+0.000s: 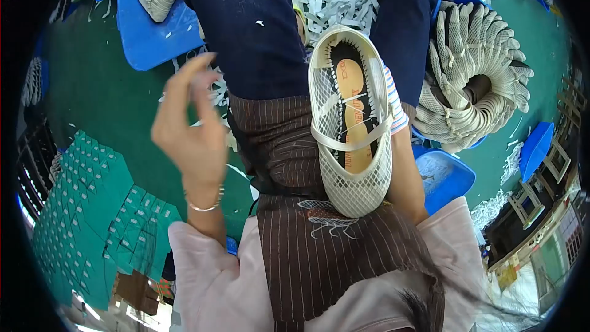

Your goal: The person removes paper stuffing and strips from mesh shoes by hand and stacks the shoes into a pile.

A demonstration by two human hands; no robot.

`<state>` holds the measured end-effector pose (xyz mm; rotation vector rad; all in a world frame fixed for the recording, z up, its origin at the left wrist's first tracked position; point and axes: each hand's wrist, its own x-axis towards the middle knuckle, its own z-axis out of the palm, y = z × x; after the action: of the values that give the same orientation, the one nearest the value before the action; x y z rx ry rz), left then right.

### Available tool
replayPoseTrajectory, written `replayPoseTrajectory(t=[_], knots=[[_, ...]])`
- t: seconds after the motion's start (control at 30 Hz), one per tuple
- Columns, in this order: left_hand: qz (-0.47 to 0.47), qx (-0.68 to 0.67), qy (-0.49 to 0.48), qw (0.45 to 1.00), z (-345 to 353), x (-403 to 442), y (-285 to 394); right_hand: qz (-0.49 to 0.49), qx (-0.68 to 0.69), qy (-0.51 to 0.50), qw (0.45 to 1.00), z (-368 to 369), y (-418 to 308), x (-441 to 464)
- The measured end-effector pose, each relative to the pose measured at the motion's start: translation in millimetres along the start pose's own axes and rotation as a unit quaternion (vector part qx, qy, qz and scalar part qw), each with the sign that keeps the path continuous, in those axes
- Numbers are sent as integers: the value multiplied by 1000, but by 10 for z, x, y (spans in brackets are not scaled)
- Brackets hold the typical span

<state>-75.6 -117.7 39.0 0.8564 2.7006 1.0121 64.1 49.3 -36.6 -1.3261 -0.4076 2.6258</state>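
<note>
A cream mesh shoe (356,190) with a strap across it stands over my lap, its opening facing me. Inside lies a tan and black insole (353,77) with orange lettering, and white thread stitches run along the rim. My right hand (393,101), in a striped covering, holds the shoe from behind; its fingers are hidden. Off to the left, my left hand (190,117) is raised apart from the shoe, wearing a bracelet (204,208). Its fingers are curled together and blurred at the tips; anything held between them is too small to make out.
A ring of cream mesh shoes (479,55) fills a blue seat at right. Another blue seat (144,40) at left carries more shoes. White scraps (341,3) litter the green floor (138,147). Green boxes (80,209) are stacked at lower left.
</note>
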Motion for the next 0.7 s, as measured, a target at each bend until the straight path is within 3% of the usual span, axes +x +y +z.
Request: replayPoseTrajectory(t=[0.03,0.07,0.1,0.13,0.17,0.23,0.3,0.37,0.5,0.7], knots=[[-63,41,9,997,-101,7,-93,-13,-23,0,1000,12,3,4],[-61,40,8,997,-130,38,-166,-27,-45,1,999,27,14,9],[-130,204,-79,967,-139,67,-234,-39,-68,1,997,44,28,15],[-195,362,-162,897,-140,75,-267,-44,-80,0,996,66,34,19],[-196,363,-161,896,-133,65,-262,-49,-91,-1,995,89,40,21],[-39,271,-62,960,-67,41,-194,-39,-92,-3,995,200,-5,-1],[120,160,34,979,55,-5,-64,-33,-94,2,995,254,-40,-45],[171,17,15,985,230,-3,343,-19,-85,-10,996,260,-56,-68],[207,115,54,970,765,132,417,17,-57,-61,996,235,-107,-63],[204,-57,62,975,945,234,367,-111,-164,-89,976,204,-109,-138]])
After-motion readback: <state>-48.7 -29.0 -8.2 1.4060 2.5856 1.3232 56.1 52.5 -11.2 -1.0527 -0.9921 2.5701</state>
